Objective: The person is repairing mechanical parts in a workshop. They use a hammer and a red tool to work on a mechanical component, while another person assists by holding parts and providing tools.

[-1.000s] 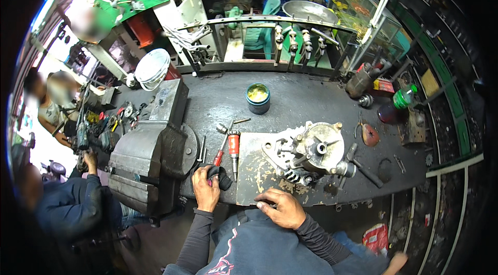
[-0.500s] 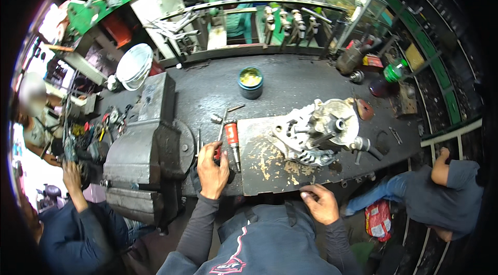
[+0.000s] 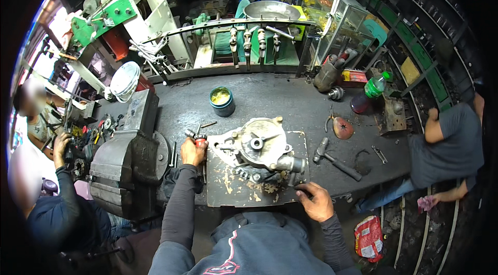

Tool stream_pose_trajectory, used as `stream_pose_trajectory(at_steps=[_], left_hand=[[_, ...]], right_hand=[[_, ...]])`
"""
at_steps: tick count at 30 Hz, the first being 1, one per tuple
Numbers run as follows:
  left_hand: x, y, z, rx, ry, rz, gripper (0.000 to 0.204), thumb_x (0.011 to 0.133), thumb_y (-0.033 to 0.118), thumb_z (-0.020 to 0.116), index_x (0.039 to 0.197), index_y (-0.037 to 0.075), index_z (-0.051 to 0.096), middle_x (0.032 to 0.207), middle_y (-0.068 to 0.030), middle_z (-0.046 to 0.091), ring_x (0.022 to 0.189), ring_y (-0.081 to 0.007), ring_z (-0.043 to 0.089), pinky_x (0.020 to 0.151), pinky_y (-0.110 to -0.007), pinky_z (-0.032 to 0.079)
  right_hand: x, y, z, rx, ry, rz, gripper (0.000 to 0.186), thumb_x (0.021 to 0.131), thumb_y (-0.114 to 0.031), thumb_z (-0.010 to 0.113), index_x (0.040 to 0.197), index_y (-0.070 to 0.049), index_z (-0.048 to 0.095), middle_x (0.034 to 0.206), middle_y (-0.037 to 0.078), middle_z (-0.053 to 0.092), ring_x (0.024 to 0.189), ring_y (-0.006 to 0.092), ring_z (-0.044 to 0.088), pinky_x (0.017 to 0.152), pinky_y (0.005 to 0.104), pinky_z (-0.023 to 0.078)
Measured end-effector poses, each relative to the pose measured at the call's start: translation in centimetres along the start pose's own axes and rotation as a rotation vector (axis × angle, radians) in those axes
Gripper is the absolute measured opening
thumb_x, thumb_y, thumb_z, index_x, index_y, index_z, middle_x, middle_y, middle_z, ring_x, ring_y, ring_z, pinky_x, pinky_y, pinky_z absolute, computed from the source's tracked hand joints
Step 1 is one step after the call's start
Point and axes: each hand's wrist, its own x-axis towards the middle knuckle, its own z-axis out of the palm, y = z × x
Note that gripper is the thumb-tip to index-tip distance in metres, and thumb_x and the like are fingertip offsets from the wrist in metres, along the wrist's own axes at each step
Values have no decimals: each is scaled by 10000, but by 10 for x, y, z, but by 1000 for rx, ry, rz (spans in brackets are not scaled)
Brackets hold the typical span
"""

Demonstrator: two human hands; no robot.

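Observation:
My left hand [image 3: 193,152] is closed around a red-bodied hand tool [image 3: 201,142] beside the left edge of a worn board; its red end shows above my fingers, and a thin shaft shows below. A small metal socket-like piece [image 3: 190,133] is just beyond that hand. On the board [image 3: 223,197] lies a cast metal housing [image 3: 262,142], round face up, with a dark pipe stub [image 3: 291,164] at its right. My right hand [image 3: 316,201] is at the board's near right corner, its fingers loosely bent and apart, with nothing visible in them.
A large bench vise [image 3: 124,163] stands left. Beyond the board is an open tub of yellowish grease [image 3: 222,101]. To the right lie a hammer [image 3: 337,158], spanners [image 3: 379,154] and a bottle of dark liquid [image 3: 368,93]. A person [image 3: 441,142] is at right, another [image 3: 62,207] at left.
My left hand has closed on the red-bodied tool. The housing has shifted left on the board and now sits flatter, uncovering the hammer. My view has moved to the right.

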Motion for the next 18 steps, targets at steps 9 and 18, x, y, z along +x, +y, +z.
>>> stream_pose_trajectory(at_steps=[9,18], left_hand=[[-41,37,-136,-866,67,-135,269,965,213,719,1118,-4,680,832,-48,705,682,-167,666,648,-352,551],[-100,228,-287,-1492,77,453,198,1040,225,554,914,114,450,678,30,381,531,-100,436,512,-294,446]], right_hand=[[17,24,-50,144,-14,-87,201,924,-144,727,1065,-1,735,939,146,716,855,276,695,790,346,532],[51,-81,-45,246,242,-601,545,884,-313,815,1269,27,634,1101,165,638,897,229,630,786,345,533]])
